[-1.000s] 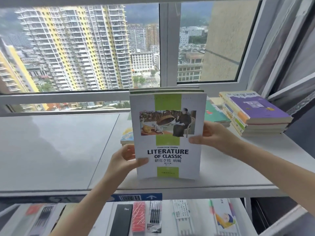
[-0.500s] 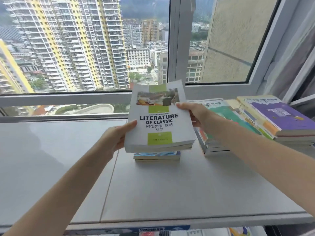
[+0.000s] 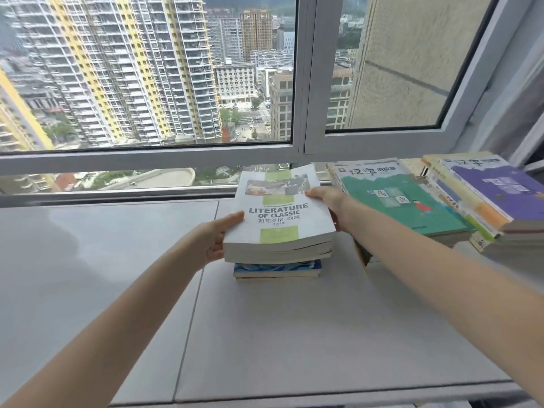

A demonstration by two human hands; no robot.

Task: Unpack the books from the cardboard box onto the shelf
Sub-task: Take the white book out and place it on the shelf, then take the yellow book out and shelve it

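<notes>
A bundle of white paperbacks, the top one titled "Literature of Classic" (image 3: 279,219), lies flat and slightly tilted on a low pile with a blue-covered book (image 3: 276,267) on the grey shelf (image 3: 265,334) by the window. My left hand (image 3: 216,238) grips the bundle's left edge, thumb on the cover. My right hand (image 3: 326,201) holds its right edge near the far corner. The cardboard box is out of view.
Right of the bundle stands a pile topped by a green book (image 3: 394,198), and further right a taller pile topped by a purple book (image 3: 497,187). The window frame (image 3: 300,148) runs right behind the books. A seam (image 3: 194,304) divides the shelf surface.
The white bundle went from upright at the shelf's front edge to flat, moved back to the window and came down onto the blue-book pile. Both hands kept their hold.
</notes>
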